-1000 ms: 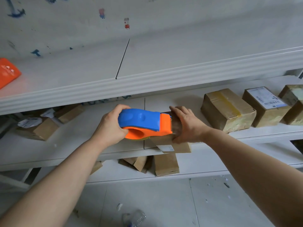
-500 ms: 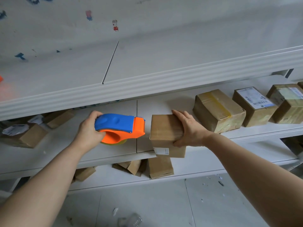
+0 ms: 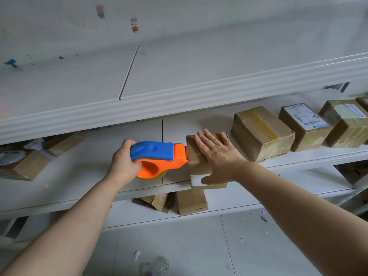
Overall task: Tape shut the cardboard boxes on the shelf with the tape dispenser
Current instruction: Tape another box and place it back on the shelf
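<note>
Hands, two and bare, at the middle board of a white shelf (image 3: pixel 79 176). The left hand (image 3: pixel 123 164) is wrapped around the single tape dispenser (image 3: pixel 157 156), its fingers curled into the orange loop. The dispenser is smooth moulded plastic, a rounded blue cap over an orange frame, with a yellowish roll edge showing beneath. The right hand (image 3: pixel 219 156) lies flat with its fingers straight and spread, pressing on top of one small cardboard box (image 3: pixel 196 156), thumb down over the near face beside a white label. This box is matt brown and blocky and sits at the board's front edge. The dispenser's orange nose touches its left side, so it lies just beyond the left grip and under the right palm.

Right of the pressing hand stand three more boxes in a row: a wrinkled box (image 3: pixel 260 134) with a yellowish tape band, a labelled box (image 3: pixel 304 126), and a glossy box (image 3: pixel 346 128). A fourth may show at the far right; it is hard to tell. Left of the gripping hand are two plain ones, a near box (image 3: pixel 25 166) and a far box (image 3: pixel 65 142). Below the hands, on the lower board, are an upright box (image 3: pixel 191 200) and a tipped box (image 3: pixel 153 201).
</note>
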